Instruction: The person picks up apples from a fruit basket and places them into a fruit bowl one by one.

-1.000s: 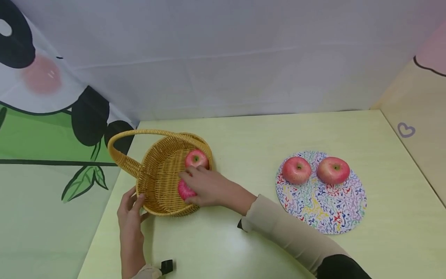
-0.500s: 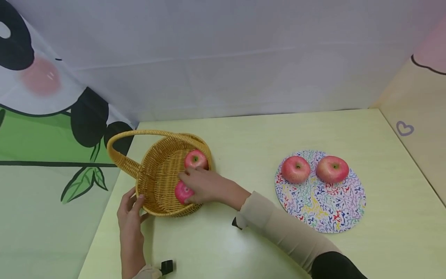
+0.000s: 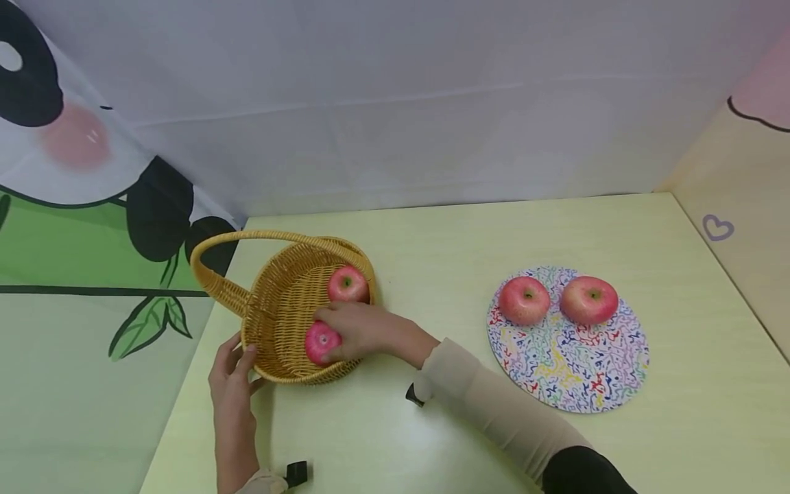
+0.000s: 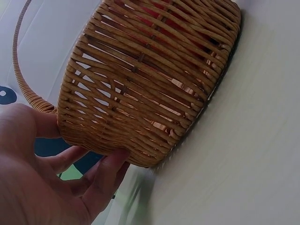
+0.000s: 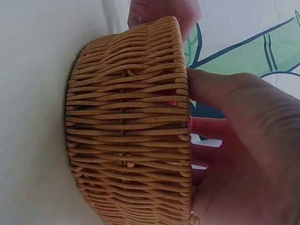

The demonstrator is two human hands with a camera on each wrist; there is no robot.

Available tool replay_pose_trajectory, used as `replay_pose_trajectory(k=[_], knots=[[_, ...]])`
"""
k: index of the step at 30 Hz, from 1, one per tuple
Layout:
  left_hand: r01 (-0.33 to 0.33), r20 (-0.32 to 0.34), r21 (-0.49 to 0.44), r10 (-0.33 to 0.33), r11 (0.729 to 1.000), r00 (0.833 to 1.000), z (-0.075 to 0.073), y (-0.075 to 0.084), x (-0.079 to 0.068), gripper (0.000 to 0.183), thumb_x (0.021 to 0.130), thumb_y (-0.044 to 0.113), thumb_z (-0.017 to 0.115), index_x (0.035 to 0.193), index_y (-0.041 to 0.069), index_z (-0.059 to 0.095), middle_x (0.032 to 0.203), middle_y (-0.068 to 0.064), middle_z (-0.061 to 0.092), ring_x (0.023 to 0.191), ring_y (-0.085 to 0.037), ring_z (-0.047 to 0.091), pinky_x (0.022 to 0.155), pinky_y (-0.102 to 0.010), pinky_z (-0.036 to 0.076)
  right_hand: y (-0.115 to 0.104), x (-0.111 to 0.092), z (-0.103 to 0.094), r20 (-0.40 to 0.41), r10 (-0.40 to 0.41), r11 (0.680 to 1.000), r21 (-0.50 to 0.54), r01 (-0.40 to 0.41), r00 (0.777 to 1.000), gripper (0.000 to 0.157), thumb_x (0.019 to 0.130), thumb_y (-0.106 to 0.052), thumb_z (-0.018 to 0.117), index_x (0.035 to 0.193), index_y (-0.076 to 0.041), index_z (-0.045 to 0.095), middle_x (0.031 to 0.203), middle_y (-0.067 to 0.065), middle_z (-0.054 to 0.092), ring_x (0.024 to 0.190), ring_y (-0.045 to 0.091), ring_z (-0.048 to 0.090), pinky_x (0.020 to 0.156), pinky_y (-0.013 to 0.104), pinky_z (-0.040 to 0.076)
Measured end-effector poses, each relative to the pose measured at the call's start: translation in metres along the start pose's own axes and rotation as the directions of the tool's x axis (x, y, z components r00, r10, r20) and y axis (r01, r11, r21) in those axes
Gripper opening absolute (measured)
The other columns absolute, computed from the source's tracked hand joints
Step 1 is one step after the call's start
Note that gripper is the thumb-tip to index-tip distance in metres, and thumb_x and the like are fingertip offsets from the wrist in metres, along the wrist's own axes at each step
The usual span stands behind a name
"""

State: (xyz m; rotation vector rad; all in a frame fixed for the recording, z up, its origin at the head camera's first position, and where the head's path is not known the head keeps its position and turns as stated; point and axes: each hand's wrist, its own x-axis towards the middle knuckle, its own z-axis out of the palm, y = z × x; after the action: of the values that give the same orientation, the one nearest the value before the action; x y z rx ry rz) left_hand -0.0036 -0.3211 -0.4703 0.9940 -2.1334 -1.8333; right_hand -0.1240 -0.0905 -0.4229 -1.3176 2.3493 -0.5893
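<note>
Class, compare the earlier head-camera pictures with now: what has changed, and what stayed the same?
The right hand and the round bright-pink apple it holds have shifted slightly left inside the round tan wicker basket; more of that apple shows. Nothing was let go. Staying put: the left hand on the basket, the round red apple inside, and two round red apples on the multicoloured disc.

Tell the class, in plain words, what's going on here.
A person's right hand holds a pink apple inside a wicker basket, next to a second apple. The left hand grips the basket's side at its rim. To the right, two more apples sit on a round patterned mat on the pale table.
</note>
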Motion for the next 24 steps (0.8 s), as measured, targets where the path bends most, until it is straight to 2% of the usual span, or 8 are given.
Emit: replay_pose_trajectory(k=[6, 11, 18, 24], knots=[[-0.014, -0.014, -0.009, 0.014, 1.0, 1.0, 0.0021, 0.0014, -0.0022, 0.048, 0.11, 0.038, 0.051, 0.156, 0.027, 0.046, 0.153, -0.004, 0.048, 0.121, -0.01, 0.053, 0.074, -0.02, 0.057, -0.0028, 0.0033, 0.0053, 0.001, -0.005, 1.0, -0.01, 0.005, 1.0, 0.071, 0.098, -0.049, 0.068, 0.156, -0.016, 0.044, 0.155, 0.003, 0.053, 0.136, 0.017, 0.058, 0.106, 0.034, 0.053], [-0.016, -0.017, -0.003, 0.016, 1.0, 1.0, 0.0018, 0.0031, -0.005, 0.048, 0.109, 0.04, 0.051, 0.156, 0.029, 0.047, 0.157, -0.007, 0.046, 0.126, -0.013, 0.052, 0.074, -0.019, 0.057, -0.0057, 0.0045, 0.0078, -0.003, 0.013, 1.0, -0.005, -0.013, 1.0, 0.072, 0.097, -0.051, 0.068, 0.157, -0.019, 0.044, 0.157, 0.001, 0.052, 0.138, 0.016, 0.056, 0.105, 0.036, 0.054], [-0.01, -0.022, 0.005, 0.01, 1.0, 1.0, 0.0, 0.0018, -0.0047, 0.048, 0.11, 0.04, 0.051, 0.156, 0.03, 0.046, 0.158, -0.006, 0.045, 0.125, -0.011, 0.051, 0.074, -0.019, 0.056, -0.0058, 0.0066, 0.0099, -0.032, 0.01, 1.0, 0.016, -0.01, 0.999, 0.072, 0.093, -0.052, 0.073, 0.153, -0.019, 0.05, 0.151, -0.003, 0.057, 0.134, 0.014, 0.058, 0.102, 0.033, 0.055], [-0.023, -0.02, -0.009, 0.022, 1.0, 1.0, 0.0004, 0.0016, -0.0045, 0.048, 0.109, 0.039, 0.052, 0.155, 0.028, 0.047, 0.154, -0.005, 0.048, 0.121, -0.01, 0.054, 0.073, -0.02, 0.057, -0.004, 0.0059, 0.0104, -0.103, 0.002, 0.994, 0.109, 0.01, 0.995, 0.071, 0.092, -0.045, 0.077, 0.151, -0.016, 0.052, 0.147, -0.002, 0.061, 0.131, 0.014, 0.06, 0.101, 0.028, 0.054]])
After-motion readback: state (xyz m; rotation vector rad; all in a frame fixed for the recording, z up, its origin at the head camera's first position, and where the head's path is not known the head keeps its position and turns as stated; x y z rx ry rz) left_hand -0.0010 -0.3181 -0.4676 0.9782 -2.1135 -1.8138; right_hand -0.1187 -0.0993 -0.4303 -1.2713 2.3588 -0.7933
